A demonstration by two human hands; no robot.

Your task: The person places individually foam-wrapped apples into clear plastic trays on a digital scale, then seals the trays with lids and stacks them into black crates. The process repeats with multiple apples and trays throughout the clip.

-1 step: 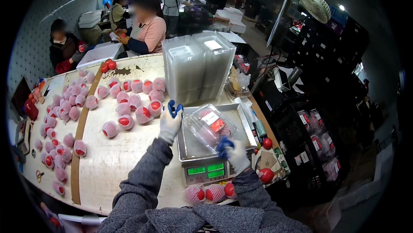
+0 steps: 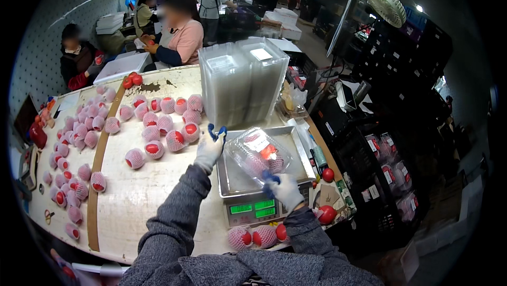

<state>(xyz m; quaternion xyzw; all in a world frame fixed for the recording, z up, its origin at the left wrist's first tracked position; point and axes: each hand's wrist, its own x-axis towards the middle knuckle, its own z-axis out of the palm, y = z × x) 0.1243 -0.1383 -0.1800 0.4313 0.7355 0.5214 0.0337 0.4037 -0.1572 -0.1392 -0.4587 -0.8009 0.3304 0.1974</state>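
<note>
Sitting crooked, and way nearer on one side

OK so the pale worktop takes up most of the spread, with a tall stack of clear plastic trays up at 12 o'clock. Around 5 o'clock from that stack there's a scale with a metal pan on top. Over the pan is a clear lidded box with netted fruit inside, can't tell if its whole base is down. It's cornerwise, long axis roughly 10 to 4 o'clock.

Relation that matters imo: the right hand is nearer. From there the box is at about 11 o'clock, bent blue fingertips seemingly touching its 5 o'clock corner. Can't tell if they're actually pinching it, tbh. From the left hand the box is just past 3 o'clock; those fingers look spread, nothing between them, and seem just shy of the box.

Smallest bit: a white label on the lid, facing up.
</note>
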